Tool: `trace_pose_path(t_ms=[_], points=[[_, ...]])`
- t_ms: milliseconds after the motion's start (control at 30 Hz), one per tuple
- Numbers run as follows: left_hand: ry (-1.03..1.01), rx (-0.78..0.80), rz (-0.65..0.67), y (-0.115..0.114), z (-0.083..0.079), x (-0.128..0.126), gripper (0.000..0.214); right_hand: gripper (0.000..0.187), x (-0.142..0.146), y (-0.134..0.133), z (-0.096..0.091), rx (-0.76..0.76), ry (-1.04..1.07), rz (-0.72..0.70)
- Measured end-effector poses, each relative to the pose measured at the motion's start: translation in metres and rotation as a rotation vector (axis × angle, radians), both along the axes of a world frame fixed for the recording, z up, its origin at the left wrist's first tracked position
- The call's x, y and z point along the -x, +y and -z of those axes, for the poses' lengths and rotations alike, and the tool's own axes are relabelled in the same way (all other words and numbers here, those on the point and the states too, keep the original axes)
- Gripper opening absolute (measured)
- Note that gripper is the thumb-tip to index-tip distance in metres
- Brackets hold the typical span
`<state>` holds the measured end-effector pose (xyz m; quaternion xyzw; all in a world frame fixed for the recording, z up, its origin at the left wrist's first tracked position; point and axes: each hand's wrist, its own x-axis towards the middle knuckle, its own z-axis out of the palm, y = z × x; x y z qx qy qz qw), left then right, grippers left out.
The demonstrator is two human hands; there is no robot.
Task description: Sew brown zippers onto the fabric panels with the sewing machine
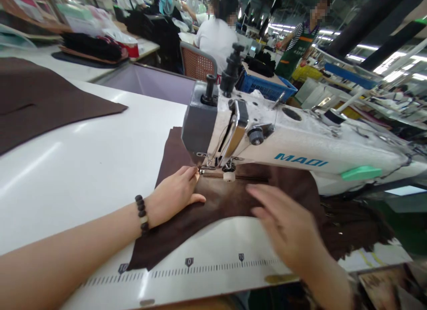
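Observation:
A dark brown leather-like piece [230,199] lies under the head of a white sewing machine [287,141]. A strip that looks like a zipper [247,178] runs across it beside the machine's presser foot [209,169]. Pressed on the piece left of the foot is my left hand [176,192], fingers together at the strip's end and thumb stretched apart. Its fingertips are partly hidden. My right hand [287,221], smeared by motion, is over the piece's right part with fingers extended and nothing visible in them. Whether it touches the piece I cannot tell.
Another brown piece [50,101] lies at the table's left. Stacked dark brown pieces [356,225] are to the right. A ruler scale [189,262] marks the front edge. Behind the machine are a blue crate [263,85], a seated person [215,38] and a standing person [298,38].

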<state>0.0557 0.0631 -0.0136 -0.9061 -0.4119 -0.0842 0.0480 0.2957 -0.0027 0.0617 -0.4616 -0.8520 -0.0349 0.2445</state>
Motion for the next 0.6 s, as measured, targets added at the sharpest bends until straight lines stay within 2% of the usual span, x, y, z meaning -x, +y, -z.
trace_pose_path(t_ms=[33, 100, 200, 367, 600], points=[[-0.016, -0.003, -0.002, 0.000, 0.001, 0.000, 0.056, 0.030, 0.020, 0.006, 0.015, 0.073, -0.046, -0.034], [-0.045, 0.003, -0.001, -0.001, 0.002, 0.001, 0.053, 0.032, 0.052, 0.021, 0.039, 0.195, -0.095, 0.014], [-0.053, 0.013, -0.003, -0.001, 0.004, 0.002, 0.052, 0.035, 0.071, 0.042, 0.061, 0.320, -0.094, 0.043], [-0.047, 0.018, -0.012, 0.000, 0.005, 0.001, 0.053, 0.040, 0.063, 0.047, 0.072, 0.394, -0.042, 0.028], [-0.091, 0.067, -0.024, 0.001, 0.008, 0.001, 0.053, 0.040, 0.059, 0.049, 0.073, 0.433, 0.001, 0.013]])
